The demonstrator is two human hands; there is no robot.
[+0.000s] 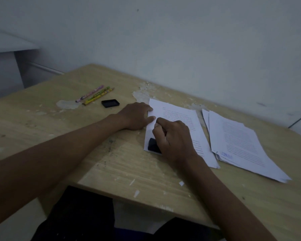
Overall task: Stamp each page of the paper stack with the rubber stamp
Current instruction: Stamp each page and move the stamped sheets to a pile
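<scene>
Right hand [175,138] fingers curled round stamp [153,146], pressing stack's [179,115] seven o'clock corner; left hand [135,116], fingers flat at ten o'clock edge, likely stopping paper sliding

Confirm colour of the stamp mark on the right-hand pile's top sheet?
Blue stamp mark, at the sheet's near corner; clearest in the head view.
</scene>
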